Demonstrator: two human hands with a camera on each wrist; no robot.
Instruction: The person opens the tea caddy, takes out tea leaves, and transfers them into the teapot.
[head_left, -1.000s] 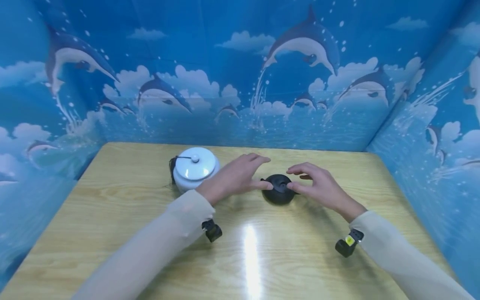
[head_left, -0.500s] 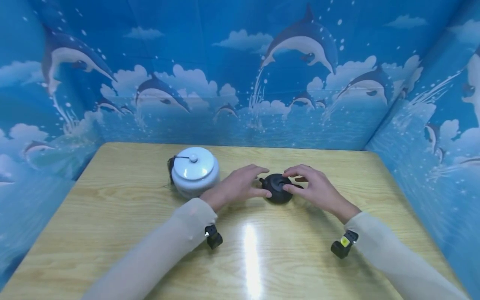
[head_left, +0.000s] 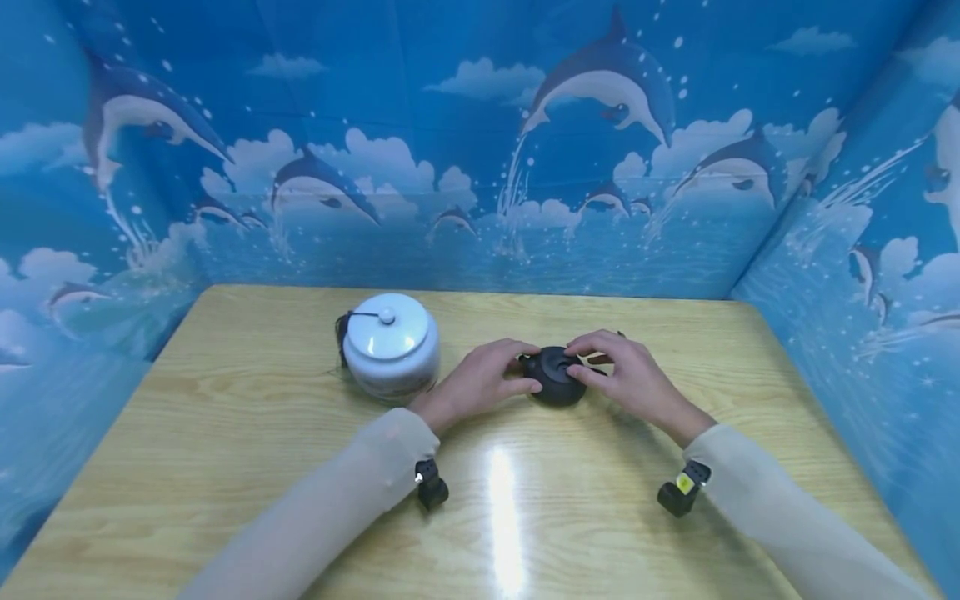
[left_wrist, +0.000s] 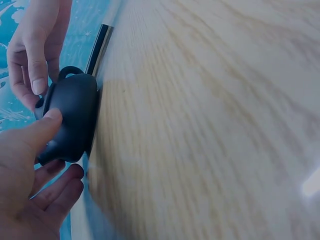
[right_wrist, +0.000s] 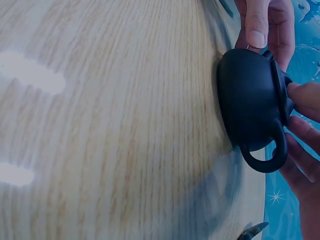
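Note:
A small black teapot (head_left: pixel 557 390) stands on the wooden table, its lid on. My left hand (head_left: pixel 483 379) holds it from the spout side; in the left wrist view the thumb presses on the body (left_wrist: pixel 75 115) and the other fingers reach round beneath the spout. From the handle side, my right hand (head_left: pixel 633 375) pinches the knob of the lid (head_left: pixel 555 362) between thumb and fingers. The looped handle (right_wrist: pixel 265 162) shows under that hand in the right wrist view. The knob is mostly hidden by the fingers.
A white lidded ceramic jar (head_left: pixel 392 350) with a dark tassel (head_left: pixel 342 337) stands left of the teapot, close beside my left wrist. The small tip of a dark object (right_wrist: pixel 254 231) shows near the table's edge. A dolphin-print curtain (head_left: pixel 480 167) encloses the back and sides.
My left hand has shifted slightly down and round the teapot's spout side, coming to grip it. My right fingers have moved in and settled on the lid knob. The teapot has turned slightly.

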